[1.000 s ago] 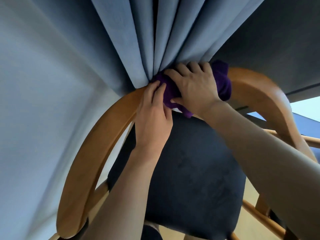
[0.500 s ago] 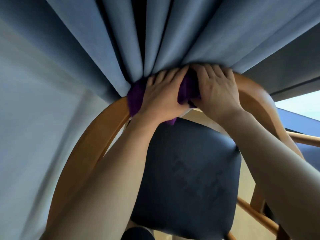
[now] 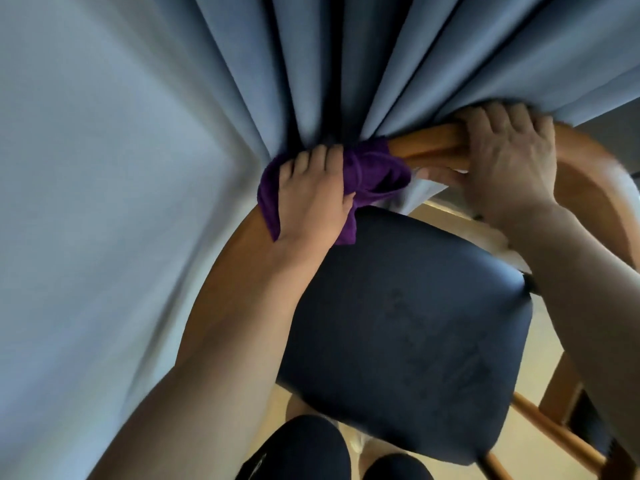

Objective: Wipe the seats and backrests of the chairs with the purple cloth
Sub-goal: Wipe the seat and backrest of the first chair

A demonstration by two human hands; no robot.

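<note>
The purple cloth (image 3: 375, 171) has changed hands; a second ago the right hand held it bunched at the top middle of the chair's wooden backrest (image 3: 431, 143), and half a second ago both hands met over it. Now the hands are apart; the left hand (image 3: 311, 199), just left of centre, holds the cloth wrapped over the rail, fingers curved over the top toward the curtain (image 3: 346, 64) and thumb tucked into the folds on the near side. The right hand (image 3: 509, 161) has shifted to the upper right of the frame and grips bare wood, fingers curled over the rail and thumb beneath it.

The cloth sits on the left bend of the backrest, pressed between palm and wood, with a loose tail hanging toward the dark blue seat (image 3: 398, 323) without clearly touching it; the curtain's folds crowd against the rail behind both hands.

As I read it, the handover lets the left hand carry the wipe down the left curve while the right steadies the chair; the top middle looks covered, the seat not yet in hand. Dark knees (image 3: 301, 448) show at the bottom edge.
</note>
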